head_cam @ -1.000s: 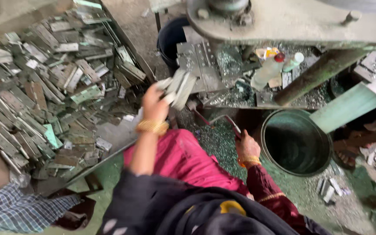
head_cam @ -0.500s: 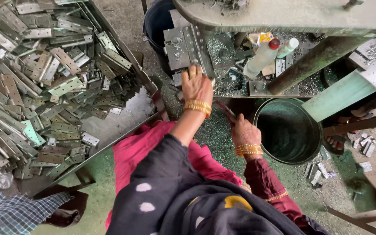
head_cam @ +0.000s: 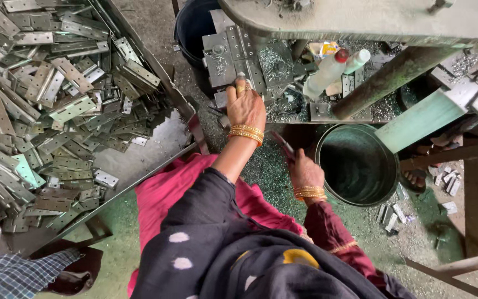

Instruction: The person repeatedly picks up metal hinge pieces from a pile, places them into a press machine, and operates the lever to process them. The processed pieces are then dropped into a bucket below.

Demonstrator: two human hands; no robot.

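Pressing flat on the stacked grey steel hinge plates beneath the machine, your left hand grips nothing, while your right hand clasps a thin rod; uneven pressure could topple the stack.

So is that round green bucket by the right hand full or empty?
Empty, as far as shows: the green bucket stands upright and open beside the right hand, its dark inner wall and bottom bare.

Dark round bucket, tray wall, plastic bottle, checked sleeve
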